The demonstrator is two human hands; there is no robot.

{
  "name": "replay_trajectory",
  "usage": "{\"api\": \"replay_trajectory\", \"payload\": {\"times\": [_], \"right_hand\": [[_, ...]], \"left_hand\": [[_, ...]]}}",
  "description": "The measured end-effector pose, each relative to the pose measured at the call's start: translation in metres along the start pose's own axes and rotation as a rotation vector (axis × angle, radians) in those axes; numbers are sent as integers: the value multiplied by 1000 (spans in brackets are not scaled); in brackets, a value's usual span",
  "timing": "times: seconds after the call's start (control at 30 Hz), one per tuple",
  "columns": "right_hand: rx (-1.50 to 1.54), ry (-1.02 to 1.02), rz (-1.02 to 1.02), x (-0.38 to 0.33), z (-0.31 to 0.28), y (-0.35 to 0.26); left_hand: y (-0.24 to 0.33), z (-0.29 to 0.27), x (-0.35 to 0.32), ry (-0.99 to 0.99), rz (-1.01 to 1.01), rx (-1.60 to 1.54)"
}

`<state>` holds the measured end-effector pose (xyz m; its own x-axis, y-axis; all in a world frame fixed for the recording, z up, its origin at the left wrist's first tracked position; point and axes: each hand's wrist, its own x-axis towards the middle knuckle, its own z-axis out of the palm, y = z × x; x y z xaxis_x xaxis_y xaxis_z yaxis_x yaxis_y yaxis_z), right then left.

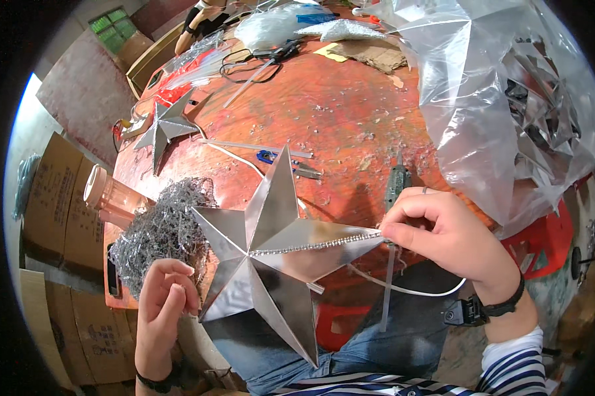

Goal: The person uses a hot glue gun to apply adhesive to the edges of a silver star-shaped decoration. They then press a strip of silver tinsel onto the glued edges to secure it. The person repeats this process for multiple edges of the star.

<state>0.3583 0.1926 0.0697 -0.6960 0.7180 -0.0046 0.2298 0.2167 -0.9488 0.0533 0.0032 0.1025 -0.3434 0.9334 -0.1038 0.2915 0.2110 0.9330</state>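
Note:
A shiny silver five-pointed star is tilted in front of me, above my lap and the table's near edge. A strip of small silver beads runs along the ridge of its right point, from the centre to the tip. My right hand pinches that tip, thumb and index finger on the strip's end. My left hand is curled at the lower left point, its fingertips against the edge. Just beyond the right hand lies a dark green glue gun, nozzle pointing away. Left of the star is tangled silver beaded trim.
On the red-brown table lie blue-handled pliers, another silver star and clear sticks. A lidded cup stands at left. A big clear bag of silver pieces bulges at right. Cardboard boxes stand left; a person sits across.

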Motion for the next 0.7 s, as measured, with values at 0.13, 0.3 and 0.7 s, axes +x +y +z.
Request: {"api": "replay_trajectory", "payload": {"times": [0.13,0.3,0.7], "right_hand": [[27,-8,70,-2,-3,-3],[-161,244,96,-26,-24,2],[-962,284,-93,-32,-13,23]], "left_hand": [[-16,-8,-10,16,6,-17],[-28,-18,-23,94,-20,-42],[-74,-2,4,308,580,60]]}}
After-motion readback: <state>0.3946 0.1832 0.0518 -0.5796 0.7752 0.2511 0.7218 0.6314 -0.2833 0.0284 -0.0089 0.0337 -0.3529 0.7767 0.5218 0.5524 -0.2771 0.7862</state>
